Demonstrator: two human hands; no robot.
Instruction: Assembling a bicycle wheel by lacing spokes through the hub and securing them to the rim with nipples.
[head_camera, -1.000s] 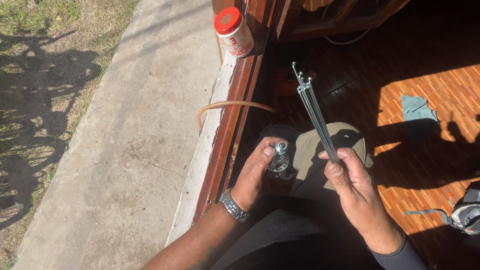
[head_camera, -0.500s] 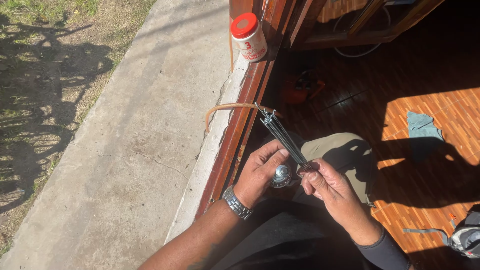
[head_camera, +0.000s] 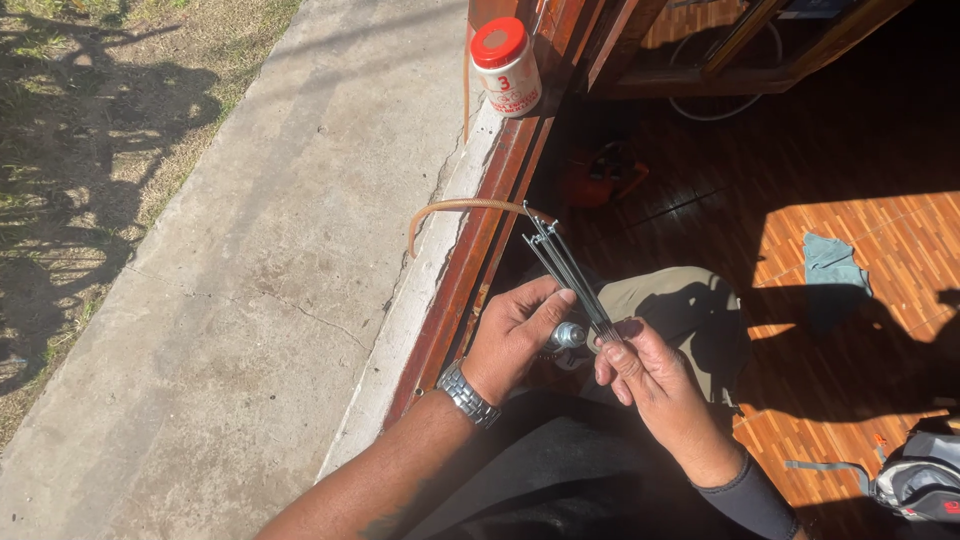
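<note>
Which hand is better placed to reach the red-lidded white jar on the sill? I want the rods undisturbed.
Left, probably: the left hand sits nearer the red-lidded white jar, holding only a small metal piece; the right hand pinches the thin metal rods.

Wooden parquet floor (head_camera: 850, 240), partly sunlit: a blue-green cloth (head_camera: 832, 262) lies on it. Wooden sill (head_camera: 500, 190): a white jar with red lid (head_camera: 506, 66) stands upright on it.

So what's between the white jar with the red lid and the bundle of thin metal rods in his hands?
In the head view, a curved tan strip arches between the white jar and the rod bundle, over the wooden sill.
</note>
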